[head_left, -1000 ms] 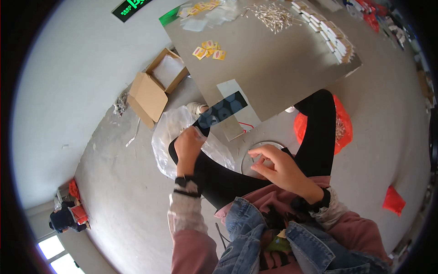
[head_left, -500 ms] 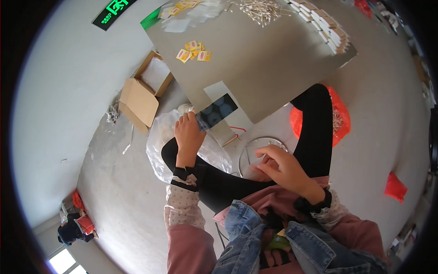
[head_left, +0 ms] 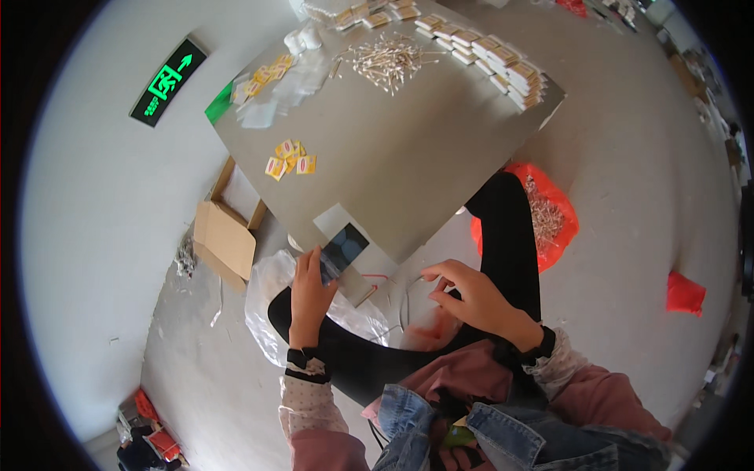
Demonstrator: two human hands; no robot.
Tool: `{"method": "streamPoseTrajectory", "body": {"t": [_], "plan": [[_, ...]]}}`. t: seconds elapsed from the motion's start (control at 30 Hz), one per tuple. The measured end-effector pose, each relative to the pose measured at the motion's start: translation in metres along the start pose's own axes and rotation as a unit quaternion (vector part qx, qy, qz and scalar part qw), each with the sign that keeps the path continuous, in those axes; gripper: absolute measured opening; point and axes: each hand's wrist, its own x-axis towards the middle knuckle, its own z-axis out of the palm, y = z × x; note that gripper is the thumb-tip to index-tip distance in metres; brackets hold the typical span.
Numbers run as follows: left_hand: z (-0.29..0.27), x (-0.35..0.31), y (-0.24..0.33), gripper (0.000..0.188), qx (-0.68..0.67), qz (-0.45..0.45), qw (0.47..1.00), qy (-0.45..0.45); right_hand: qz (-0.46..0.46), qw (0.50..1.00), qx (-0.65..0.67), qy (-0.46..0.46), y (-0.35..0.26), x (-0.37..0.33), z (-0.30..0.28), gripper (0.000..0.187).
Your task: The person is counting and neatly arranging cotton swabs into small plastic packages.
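My left hand [head_left: 311,298] is closed on the edge of a dark, flat, rectangular thing like a phone [head_left: 344,250], at the near corner of the table. Pale rounded shapes show on its glossy face. Over my lap, my right hand [head_left: 481,302] has its fingers curled but apart, and I see nothing between them. Just below it lies a blurred, translucent, reddish thing [head_left: 432,330], perhaps a plastic bag. A white sheet [head_left: 334,216] lies on the table beyond the dark rectangle.
On the grey table [head_left: 393,173] are yellow-and-white cards [head_left: 290,159], a heap of cotton swabs [head_left: 386,63] and stacked swab packs [head_left: 495,59]. A red bag of swabs [head_left: 550,220] stands right of my leg. An open cardboard box [head_left: 224,239] and clear plastic [head_left: 267,306] lie left.
The view has shifted, so more of the table's far side shows. My left hand still holds the dark rectangle. A reddish tint now shows in the translucent thing under my right hand.
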Motion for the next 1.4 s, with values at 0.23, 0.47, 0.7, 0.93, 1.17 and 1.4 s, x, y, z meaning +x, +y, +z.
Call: {"method": "streamPoseTrajectory", "body": {"t": [0.23, 0.47, 0.7, 0.93, 1.17, 1.4], "plan": [[-0.011, 0.015, 0.022, 0.085, -0.005, -0.005, 0.999, -0.045, -0.08, 0.992, -0.07, 0.064, 0.036, 0.117, -0.062, 0.05], [-0.029, 0.135, 0.06, 0.063, -0.071, 0.041, 0.996, 0.024, -0.229, 0.889, -0.266, 0.294, 0.099, 0.363, -0.164, 0.053], [0.029, 0.433, 0.05, 0.053, -0.107, 0.141, 0.964, 0.201, -0.188, 0.92, -0.287, 0.19, 0.137, 0.498, -0.222, 0.051], [0.083, 0.491, 0.059, 0.058, -0.01, 0.079, 0.982, 0.17, -0.205, 0.906, -0.289, 0.233, 0.169, 0.484, -0.202, 0.049], [0.092, 0.377, 0.078, 0.049, -0.033, 0.069, 0.986, 0.149, -0.174, 0.925, -0.234, 0.243, 0.144, 0.412, -0.127, 0.045], [0.091, 0.288, 0.066, 0.047, -0.031, 0.028, 0.987, 0.153, -0.173, 0.924, -0.218, 0.264, 0.114, 0.356, -0.054, 0.041]]}}
